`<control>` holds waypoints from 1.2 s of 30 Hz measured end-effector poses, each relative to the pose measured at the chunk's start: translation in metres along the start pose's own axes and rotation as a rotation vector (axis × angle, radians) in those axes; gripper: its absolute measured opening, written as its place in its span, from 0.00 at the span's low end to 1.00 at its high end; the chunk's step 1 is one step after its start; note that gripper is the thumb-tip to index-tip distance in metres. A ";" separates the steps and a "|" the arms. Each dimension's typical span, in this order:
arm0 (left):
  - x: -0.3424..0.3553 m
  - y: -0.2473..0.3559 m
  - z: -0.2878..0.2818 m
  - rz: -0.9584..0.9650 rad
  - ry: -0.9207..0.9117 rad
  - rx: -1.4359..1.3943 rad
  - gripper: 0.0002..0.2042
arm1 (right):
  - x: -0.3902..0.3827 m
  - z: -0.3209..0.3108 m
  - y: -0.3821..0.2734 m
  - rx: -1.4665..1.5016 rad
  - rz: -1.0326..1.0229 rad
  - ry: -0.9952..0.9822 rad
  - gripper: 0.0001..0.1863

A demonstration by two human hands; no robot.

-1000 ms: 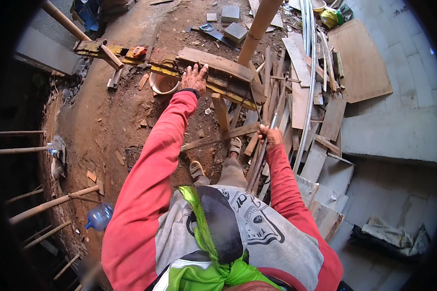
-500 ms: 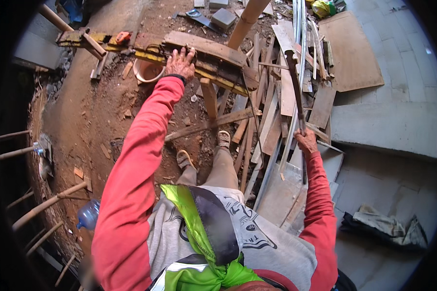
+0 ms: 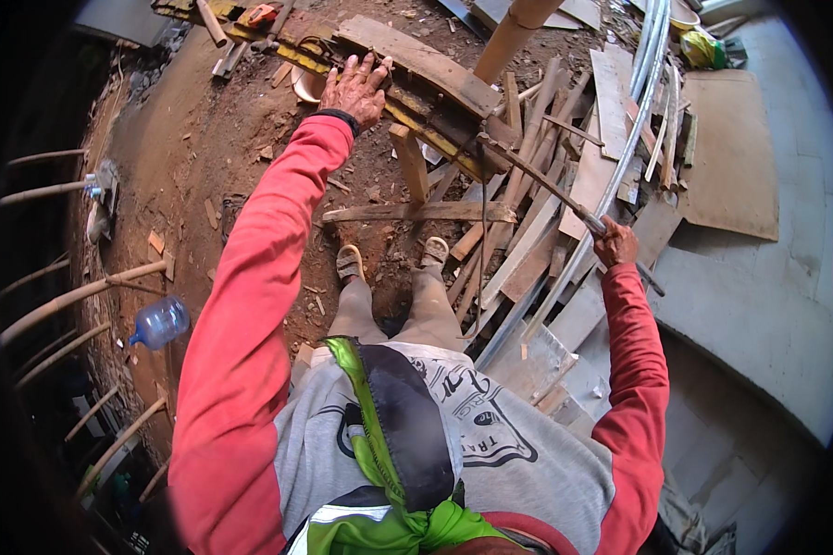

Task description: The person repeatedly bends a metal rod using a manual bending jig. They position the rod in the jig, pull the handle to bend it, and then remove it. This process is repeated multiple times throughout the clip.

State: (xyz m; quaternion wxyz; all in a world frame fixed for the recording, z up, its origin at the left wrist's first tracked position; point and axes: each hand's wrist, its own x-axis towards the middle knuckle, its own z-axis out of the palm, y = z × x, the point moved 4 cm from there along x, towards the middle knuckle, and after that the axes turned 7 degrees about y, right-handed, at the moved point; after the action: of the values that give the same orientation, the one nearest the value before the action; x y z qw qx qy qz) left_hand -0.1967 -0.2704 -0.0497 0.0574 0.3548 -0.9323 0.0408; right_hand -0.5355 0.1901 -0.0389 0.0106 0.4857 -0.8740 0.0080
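My left hand (image 3: 355, 92) lies on a long, worn wooden beam (image 3: 426, 120) with yellow edges, its fingers spread over the top. A brown plank (image 3: 421, 65) lies along the beam's far side, close to those fingertips. My right hand (image 3: 615, 245) is wrapped round a long dark metal bar (image 3: 555, 191). The bar slants up and left, and its far end is at the right end of the beam. From that end a thin bent rod (image 3: 484, 240) hangs down toward my feet; whether bar and rod touch, I cannot tell.
Scrap boards (image 3: 537, 227) and long metal channels (image 3: 631, 129) lie heaped right of the beam. A wooden post (image 3: 409, 162) stands under it, with a crosspiece (image 3: 421, 212) near my feet. An orange tool (image 3: 262, 15) sits on the beam. A blue water jug (image 3: 160, 322) lies left.
My right hand has swung the bar leftward, from pointing away to slanting toward the beam's right end. My left hand stays on the beam. The whole view has shifted.
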 end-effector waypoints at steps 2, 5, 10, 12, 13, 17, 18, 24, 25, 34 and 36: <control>0.000 0.002 0.000 0.008 0.015 0.013 0.32 | 0.011 0.006 0.008 -0.049 -0.026 -0.009 0.09; 0.001 0.000 0.005 0.009 0.041 0.034 0.32 | 0.025 0.003 0.008 -0.073 -0.069 0.015 0.08; -0.009 0.005 0.001 -0.036 0.162 -0.084 0.29 | -0.010 -0.001 -0.016 -0.075 0.165 -0.097 0.06; -0.045 0.037 -0.011 -0.131 0.435 -0.346 0.28 | -0.026 -0.003 -0.033 -0.062 0.217 -0.055 0.06; -0.073 0.068 -0.015 -0.146 0.606 -0.540 0.23 | -0.026 -0.009 -0.036 -0.094 0.267 -0.094 0.07; -0.210 0.198 -0.014 -0.424 0.062 -1.111 0.26 | -0.027 -0.012 -0.043 -0.095 0.347 -0.123 0.16; -0.231 0.221 -0.018 -0.420 -0.046 -1.082 0.26 | -0.028 -0.010 -0.043 -0.105 0.378 -0.122 0.14; -0.263 0.234 0.027 -0.845 -0.766 -1.758 0.17 | -0.056 -0.003 -0.067 -0.176 0.513 -0.152 0.16; -0.263 0.221 0.034 -0.722 -0.650 -1.625 0.17 | -0.064 -0.006 -0.080 -0.169 0.572 -0.155 0.14; -0.237 0.103 0.051 -0.270 -0.679 -1.599 0.17 | -0.135 -0.004 -0.201 -0.098 0.894 -0.178 0.11; -0.230 0.088 0.051 -0.213 -0.699 -1.608 0.17 | -0.145 -0.004 -0.222 -0.039 0.977 -0.155 0.12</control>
State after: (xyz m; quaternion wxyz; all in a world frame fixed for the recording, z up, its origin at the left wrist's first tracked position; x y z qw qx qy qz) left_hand -0.0882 -0.0598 -0.1349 0.0049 0.2841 -0.6049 -0.7439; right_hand -0.2709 0.1958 -0.0376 -0.0505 0.0183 -0.9977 -0.0403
